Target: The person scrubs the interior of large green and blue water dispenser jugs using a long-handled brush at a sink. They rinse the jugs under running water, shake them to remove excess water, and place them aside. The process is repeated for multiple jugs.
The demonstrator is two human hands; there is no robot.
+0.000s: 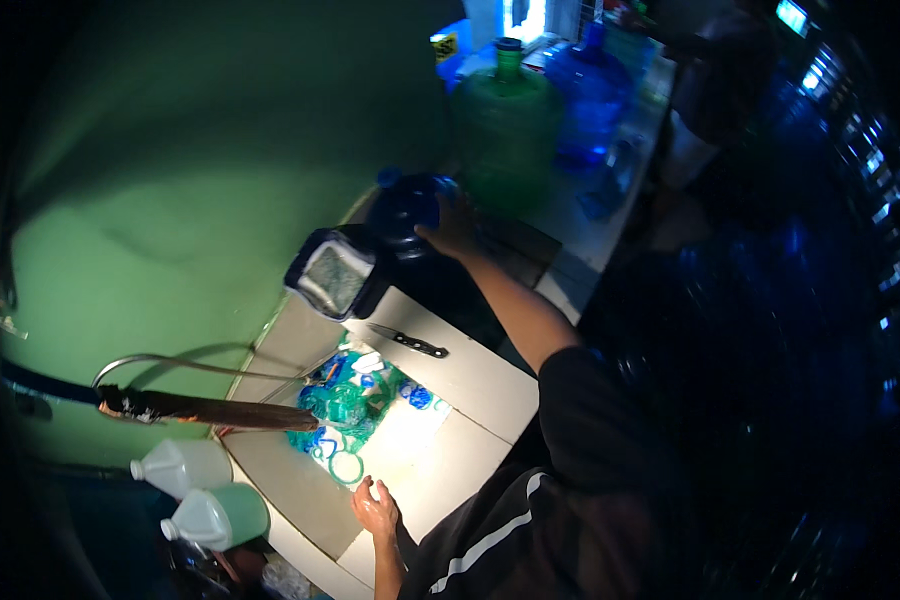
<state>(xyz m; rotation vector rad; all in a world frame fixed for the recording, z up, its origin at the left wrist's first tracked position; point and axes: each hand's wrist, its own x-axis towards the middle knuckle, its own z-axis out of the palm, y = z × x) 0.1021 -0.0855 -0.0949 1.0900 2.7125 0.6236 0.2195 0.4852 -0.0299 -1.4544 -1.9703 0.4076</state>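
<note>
My right hand (455,228) reaches out at the upper middle and grips a dark blue water jug (405,212), thumb and fingers spread against its side. Much of that jug lies in shadow. My left hand (375,508), wet-looking and with its fingers apart, hovers empty by the lower edge of a light tiled basin (410,440). Just beyond its fingertips is a pale green ring (346,467). Green and blue plastic scraps (345,405) and caps lie heaped in the basin. A black-handled knife (420,345) rests on the basin's tiled ledge (470,365).
A dark blue container (335,275) with a pale inside stands beside the gripped jug. Large green (508,130) and blue (590,95) jugs stand farther back. A brown bar (210,408) and a thin curved tube (180,360) jut over the basin. White (185,467) and green (218,515) bottles sit lower left.
</note>
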